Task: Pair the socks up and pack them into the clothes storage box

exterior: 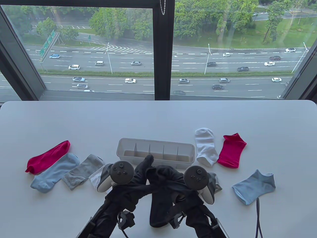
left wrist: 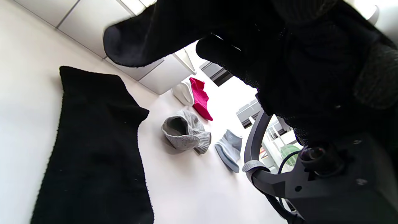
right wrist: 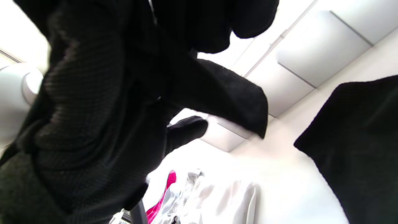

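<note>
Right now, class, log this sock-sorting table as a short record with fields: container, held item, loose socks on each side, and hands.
container: clear divided storage box, nothing seen in its compartments
held item: black socks, gripped by both hands in front of the box
left hand: holds black sock
right hand: holds black sock
left side: red sock, blue sock, grey sock
right side: white sock, second red sock, second blue sock
</note>
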`<state>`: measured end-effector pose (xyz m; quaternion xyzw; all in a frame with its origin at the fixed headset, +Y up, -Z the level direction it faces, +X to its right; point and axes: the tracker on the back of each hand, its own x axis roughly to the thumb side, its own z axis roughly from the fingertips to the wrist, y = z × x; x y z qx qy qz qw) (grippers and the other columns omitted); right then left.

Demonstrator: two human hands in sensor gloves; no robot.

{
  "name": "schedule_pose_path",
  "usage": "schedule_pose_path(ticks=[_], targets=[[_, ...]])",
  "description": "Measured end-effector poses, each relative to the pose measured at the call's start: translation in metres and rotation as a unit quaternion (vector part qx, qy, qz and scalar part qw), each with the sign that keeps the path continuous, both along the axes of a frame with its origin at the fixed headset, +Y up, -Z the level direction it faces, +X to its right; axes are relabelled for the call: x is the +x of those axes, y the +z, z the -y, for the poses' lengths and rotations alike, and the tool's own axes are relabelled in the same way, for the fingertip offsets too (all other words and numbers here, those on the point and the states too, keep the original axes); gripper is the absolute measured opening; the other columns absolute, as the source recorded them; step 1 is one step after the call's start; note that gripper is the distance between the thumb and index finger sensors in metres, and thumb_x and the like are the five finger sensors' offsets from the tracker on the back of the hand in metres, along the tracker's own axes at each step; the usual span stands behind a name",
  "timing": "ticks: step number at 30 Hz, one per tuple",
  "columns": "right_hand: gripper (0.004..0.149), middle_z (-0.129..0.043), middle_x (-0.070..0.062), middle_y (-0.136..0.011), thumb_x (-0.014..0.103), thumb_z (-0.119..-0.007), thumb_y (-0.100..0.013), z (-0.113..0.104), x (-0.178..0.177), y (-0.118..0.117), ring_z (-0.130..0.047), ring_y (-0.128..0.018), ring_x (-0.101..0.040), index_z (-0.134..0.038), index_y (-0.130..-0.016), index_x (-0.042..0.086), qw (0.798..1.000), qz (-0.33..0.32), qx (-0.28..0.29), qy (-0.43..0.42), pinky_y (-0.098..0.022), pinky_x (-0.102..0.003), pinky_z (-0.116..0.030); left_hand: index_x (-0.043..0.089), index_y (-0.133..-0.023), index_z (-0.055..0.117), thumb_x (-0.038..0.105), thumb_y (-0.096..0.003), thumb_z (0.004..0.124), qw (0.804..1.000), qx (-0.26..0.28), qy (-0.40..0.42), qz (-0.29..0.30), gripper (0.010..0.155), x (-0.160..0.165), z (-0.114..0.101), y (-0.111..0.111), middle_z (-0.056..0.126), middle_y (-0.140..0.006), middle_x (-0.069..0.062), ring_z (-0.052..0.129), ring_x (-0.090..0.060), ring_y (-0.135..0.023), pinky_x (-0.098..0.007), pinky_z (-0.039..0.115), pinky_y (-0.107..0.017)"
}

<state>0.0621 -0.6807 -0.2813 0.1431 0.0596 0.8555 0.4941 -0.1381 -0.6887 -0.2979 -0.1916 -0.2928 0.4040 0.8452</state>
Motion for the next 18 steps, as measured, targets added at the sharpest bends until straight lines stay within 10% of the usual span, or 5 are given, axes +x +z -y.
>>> schedule_pose_path(ticks=[3,10,12,15,18], targets=[[0.038,-0.071,-0.004,-0.101,0.048,-0.071,-0.049,0.003,0.013,-0.002,-0.074,-0.093,-0.028,-0.070,-0.087,0.044,0.998,0.057,0.016,0.019,-0.074,-0.049,-0.064,0.014,-0.109,0.058,0.030,-0.0557,0.075,0.996,-0.002,0.024,-0.089,0.058,-0.009,0.002,-0.004,0.091,-0.087,-0.008,0.091,-0.036,-0.084,-0.065,0.061,-0.073],[0.038,-0.097,0.005,-0.071,0.041,-0.071,-0.051,0.010,0.026,-0.007,-0.100,-0.064,-0.013,-0.070,-0.089,0.033,0.994,0.106,-0.011,-0.005,-0.060,-0.037,-0.083,0.012,-0.084,0.083,0.040,-0.0528,0.073,0.986,0.078,-0.110,-0.101,0.042,-0.005,0.002,-0.004,0.094,-0.043,-0.005,0.098,-0.027,-0.041,-0.057,0.074,-0.062],[0.038,-0.098,0.006,-0.067,0.042,-0.073,-0.050,0.009,0.027,-0.008,-0.100,-0.060,-0.012,-0.072,-0.087,0.032,0.995,0.103,-0.002,0.007,-0.059,-0.036,-0.083,0.014,-0.084,0.080,0.045,-0.0514,0.074,0.985,0.082,-0.115,-0.102,0.045,-0.006,0.001,-0.003,0.094,-0.048,-0.004,0.099,-0.028,-0.049,-0.059,0.071,-0.066],[0.040,-0.099,0.005,-0.061,0.043,-0.079,-0.046,0.006,0.026,-0.011,-0.100,-0.056,-0.013,-0.076,-0.084,0.031,0.998,0.069,-0.011,-0.002,-0.058,-0.038,-0.082,0.012,-0.115,0.040,0.055,-0.0518,0.070,0.997,0.018,-0.052,-0.056,0.082,-0.010,0.003,-0.003,0.061,-0.116,-0.019,0.065,-0.050,-0.105,-0.074,0.050,-0.074],[0.039,-0.097,0.005,-0.056,0.048,-0.082,-0.042,0.010,0.012,-0.008,-0.097,-0.054,-0.013,-0.079,-0.077,0.030,0.998,0.036,-0.002,0.048,-0.061,-0.041,-0.080,0.018,-0.115,0.044,0.047,-0.0548,0.071,0.996,-0.024,0.071,-0.050,0.072,-0.011,0.003,-0.005,0.059,-0.117,-0.018,0.058,-0.050,-0.109,-0.075,0.045,-0.074]])
